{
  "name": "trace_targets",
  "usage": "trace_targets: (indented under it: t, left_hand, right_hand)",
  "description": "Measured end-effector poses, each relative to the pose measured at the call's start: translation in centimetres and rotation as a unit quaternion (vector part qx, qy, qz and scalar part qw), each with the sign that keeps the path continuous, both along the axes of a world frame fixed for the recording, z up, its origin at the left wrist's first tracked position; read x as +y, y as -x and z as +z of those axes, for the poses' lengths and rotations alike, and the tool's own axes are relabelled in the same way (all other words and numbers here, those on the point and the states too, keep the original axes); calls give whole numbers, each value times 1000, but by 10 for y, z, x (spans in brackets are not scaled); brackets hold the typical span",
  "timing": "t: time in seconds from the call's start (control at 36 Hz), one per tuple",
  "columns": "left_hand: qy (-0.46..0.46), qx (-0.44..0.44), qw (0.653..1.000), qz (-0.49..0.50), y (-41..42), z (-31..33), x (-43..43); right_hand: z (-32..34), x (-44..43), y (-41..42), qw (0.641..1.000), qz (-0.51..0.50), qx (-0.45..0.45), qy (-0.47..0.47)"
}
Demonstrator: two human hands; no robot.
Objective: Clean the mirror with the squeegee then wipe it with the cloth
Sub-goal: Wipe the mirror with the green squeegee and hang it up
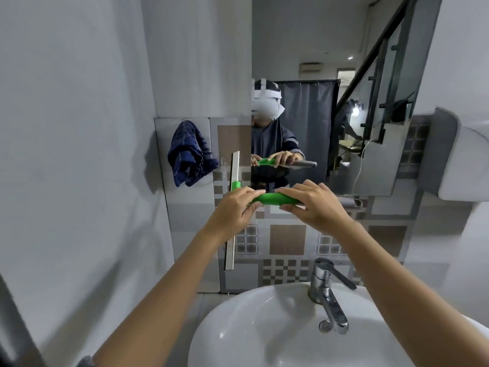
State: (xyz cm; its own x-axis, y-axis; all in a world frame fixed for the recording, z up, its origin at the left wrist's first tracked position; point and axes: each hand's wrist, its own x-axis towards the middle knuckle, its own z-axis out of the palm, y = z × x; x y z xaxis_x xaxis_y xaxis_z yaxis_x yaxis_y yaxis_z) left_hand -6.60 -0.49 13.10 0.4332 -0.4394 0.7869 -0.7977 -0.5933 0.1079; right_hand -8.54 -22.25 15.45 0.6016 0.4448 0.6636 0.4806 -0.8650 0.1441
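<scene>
The squeegee (270,198) has a green handle lying level and a long metal blade (235,168) standing upright at its left end. Both hands hold the handle: my left hand (234,210) grips the blade end, my right hand (315,205) grips the other end. The blade is just left of the mirror (304,62), over the tiled wall below and beside its lower left corner. A dark blue striped cloth (189,154) hangs on the wall to the left of the blade. The mirror shows a person holding the squeegee.
A white basin (238,327) sits below my arms, with a chrome tap (328,290) at its back right. A small hook (223,165) is on the wall by the cloth. A white fixture (460,157) juts from the right wall.
</scene>
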Motion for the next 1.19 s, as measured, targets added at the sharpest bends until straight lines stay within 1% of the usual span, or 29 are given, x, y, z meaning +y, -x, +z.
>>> trace_targets:
  t: [0.11,0.19,0.25,0.33,0.42,0.47,0.56,0.67,0.78,0.86,0.97,1.08,1.19]
  left_hand:
    - [82,25,995,52,7,-12,6]
    - [132,19,986,99,14,-21,9]
    - [168,11,978,123,18,-27,10]
    - [225,1,962,152,28,-35,9]
    - [257,-2,950,179,36,-44,7]
    - [271,-6,943,195,40,-50,6]
    - [291,-10,932,214,46,-57,3]
    - [325,12,919,223,49,-67,2]
    - [342,41,915,211,51,-74,5]
    - [339,55,916,209,50,-78,10]
    - [297,88,931,193,49,-86,21]
    - [260,139,942,159,45,-96,32]
    - [254,197,938,128,40,-106,39]
  right_hand:
    - [-2,22,-8,995,32,-44,-86]
    - [-8,43,-12,986,47,-81,-141]
    - [-15,58,-11,976,44,-79,-197]
    - [-26,84,-6,959,37,-57,-277]
    - [-37,109,-2,933,62,-23,-355]
    - [-43,124,2,911,89,12,-402]
    - [-44,140,13,870,129,60,-473]
    - [-44,152,17,837,133,119,-518]
    - [-47,158,9,781,154,185,-576]
    - [-50,158,3,757,158,214,-597]
    - [-56,156,-10,735,174,238,-610]
    - [-62,149,-20,750,205,270,-568]
    - [-70,146,-29,743,236,312,-542]
